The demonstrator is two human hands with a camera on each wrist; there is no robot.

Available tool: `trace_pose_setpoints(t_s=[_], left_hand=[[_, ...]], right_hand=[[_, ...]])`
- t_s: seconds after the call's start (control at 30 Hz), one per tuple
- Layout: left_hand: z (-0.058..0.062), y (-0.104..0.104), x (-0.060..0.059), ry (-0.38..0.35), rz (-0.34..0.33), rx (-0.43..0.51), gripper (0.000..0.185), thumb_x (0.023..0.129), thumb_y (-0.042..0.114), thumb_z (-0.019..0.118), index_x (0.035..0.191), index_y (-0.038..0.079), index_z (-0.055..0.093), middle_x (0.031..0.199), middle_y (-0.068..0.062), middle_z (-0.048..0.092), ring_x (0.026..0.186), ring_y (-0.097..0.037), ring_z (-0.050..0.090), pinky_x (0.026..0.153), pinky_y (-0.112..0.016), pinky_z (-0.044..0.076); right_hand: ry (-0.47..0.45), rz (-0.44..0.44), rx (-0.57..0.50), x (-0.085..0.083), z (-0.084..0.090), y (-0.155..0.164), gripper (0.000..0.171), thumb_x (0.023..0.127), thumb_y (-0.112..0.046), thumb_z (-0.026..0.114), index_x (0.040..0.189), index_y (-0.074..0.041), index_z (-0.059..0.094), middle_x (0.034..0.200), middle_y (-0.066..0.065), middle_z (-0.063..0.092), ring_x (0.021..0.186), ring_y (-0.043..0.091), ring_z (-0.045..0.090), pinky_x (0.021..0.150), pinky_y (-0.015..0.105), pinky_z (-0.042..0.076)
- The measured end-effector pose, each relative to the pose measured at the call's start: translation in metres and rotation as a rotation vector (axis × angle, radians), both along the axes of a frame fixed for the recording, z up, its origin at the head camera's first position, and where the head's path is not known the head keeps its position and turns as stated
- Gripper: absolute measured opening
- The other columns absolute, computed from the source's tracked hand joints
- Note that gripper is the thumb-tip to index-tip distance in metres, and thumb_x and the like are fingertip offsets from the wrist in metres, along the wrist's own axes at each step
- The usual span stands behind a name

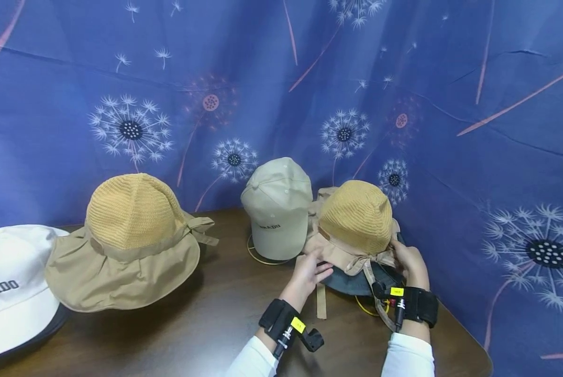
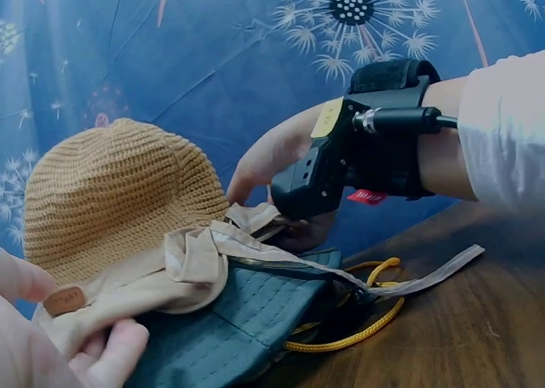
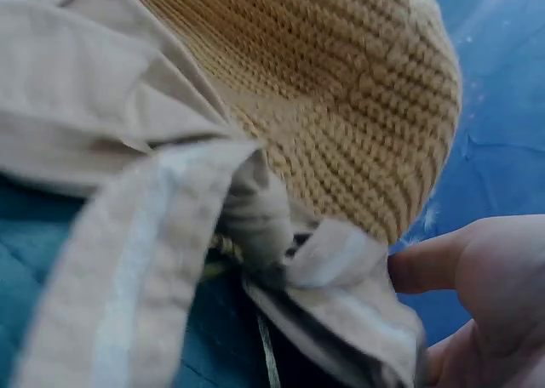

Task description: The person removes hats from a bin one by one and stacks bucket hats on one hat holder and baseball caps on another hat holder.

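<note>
Both hands on the knit-crown sun hat (image 1: 356, 217) sitting on a dark teal hat (image 1: 356, 283) at the table's right end — left hand (image 1: 307, 272) and right hand (image 1: 410, 262) pinching its tan brim.

The white hat (image 1: 12, 293) at far left shows black letters "RADO", its start cut off. The beige cap (image 1: 277, 209) reads "RADO" too, partly hidden.

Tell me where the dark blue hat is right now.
In the head view the dark blue hat lies on the table's right side, under the knitted tan hat between both hands, just right of the beige cap.
</note>
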State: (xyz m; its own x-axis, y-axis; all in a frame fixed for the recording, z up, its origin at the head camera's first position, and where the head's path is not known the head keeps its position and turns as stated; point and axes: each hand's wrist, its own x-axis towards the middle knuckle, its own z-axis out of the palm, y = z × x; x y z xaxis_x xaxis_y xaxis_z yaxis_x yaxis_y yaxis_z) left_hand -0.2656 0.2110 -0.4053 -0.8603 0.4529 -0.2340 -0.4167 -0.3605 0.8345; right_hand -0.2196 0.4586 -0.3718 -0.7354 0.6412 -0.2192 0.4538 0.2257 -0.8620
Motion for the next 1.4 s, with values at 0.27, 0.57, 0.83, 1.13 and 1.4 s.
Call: trace_pose_setpoints(t_s=[0.27, 0.57, 0.83, 1.13, 1.4], left_hand=[[-0.008, 0.014, -0.005, 0.005, 0.050, 0.021, 0.060, 0.094, 0.010, 0.051, 0.141, -0.004, 0.016, 0.101, -0.011, 0.052, 0.071, -0.009, 0.057, 0.069, -0.017, 0.057], [0.000, 0.021, -0.009, 0.145, 0.013, -0.101, 0.087, 0.096, 0.006, 0.048, 0.148, 0.000, -0.021, 0.082, -0.002, 0.054, 0.058, -0.004, 0.048, 0.052, -0.012, 0.040], [0.001, 0.028, -0.007, 0.225, -0.026, -0.131, 0.086, 0.097, 0.007, 0.045, 0.149, 0.004, -0.024, 0.132, -0.024, 0.053, 0.080, -0.013, 0.054, 0.057, -0.016, 0.039], [0.000, 0.038, -0.004, 0.251, -0.070, -0.102, 0.087, 0.097, 0.005, 0.047, 0.150, 0.007, -0.022, 0.121, -0.015, 0.058, 0.090, -0.013, 0.057, 0.066, -0.017, 0.048], [0.004, 0.040, -0.008, 0.310, -0.102, 0.036, 0.083, 0.098, -0.001, 0.040, 0.148, 0.008, -0.025, 0.142, -0.028, 0.045, 0.133, -0.034, 0.048, 0.111, -0.050, 0.040]], right_hand=[[0.082, -0.020, -0.071, -0.003, -0.005, 0.022, 0.037, 0.091, -0.039, 0.057, 0.057, -0.024, 0.059, 0.061, -0.013, 0.042, 0.053, 0.009, 0.038, 0.049, 0.025, 0.036], [0.108, 0.100, -0.186, -0.005, 0.002, 0.029, 0.019, 0.093, -0.036, 0.057, 0.088, -0.019, 0.063, 0.100, -0.006, 0.054, 0.101, 0.018, 0.050, 0.098, 0.036, 0.042], [0.360, 0.089, -0.335, -0.007, 0.001, 0.029, 0.064, 0.098, -0.003, 0.043, 0.154, -0.005, 0.011, 0.070, -0.024, 0.060, 0.063, -0.006, 0.060, 0.060, 0.012, 0.051], [0.514, -0.015, -0.459, 0.009, 0.009, 0.035, 0.070, 0.096, 0.004, 0.044, 0.155, -0.014, 0.011, 0.082, -0.021, 0.059, 0.064, -0.003, 0.061, 0.058, 0.013, 0.052], [0.704, 0.024, -0.571, 0.018, 0.014, 0.032, 0.068, 0.095, 0.006, 0.044, 0.154, -0.013, 0.016, 0.085, -0.011, 0.064, 0.067, 0.004, 0.066, 0.058, 0.017, 0.056]])
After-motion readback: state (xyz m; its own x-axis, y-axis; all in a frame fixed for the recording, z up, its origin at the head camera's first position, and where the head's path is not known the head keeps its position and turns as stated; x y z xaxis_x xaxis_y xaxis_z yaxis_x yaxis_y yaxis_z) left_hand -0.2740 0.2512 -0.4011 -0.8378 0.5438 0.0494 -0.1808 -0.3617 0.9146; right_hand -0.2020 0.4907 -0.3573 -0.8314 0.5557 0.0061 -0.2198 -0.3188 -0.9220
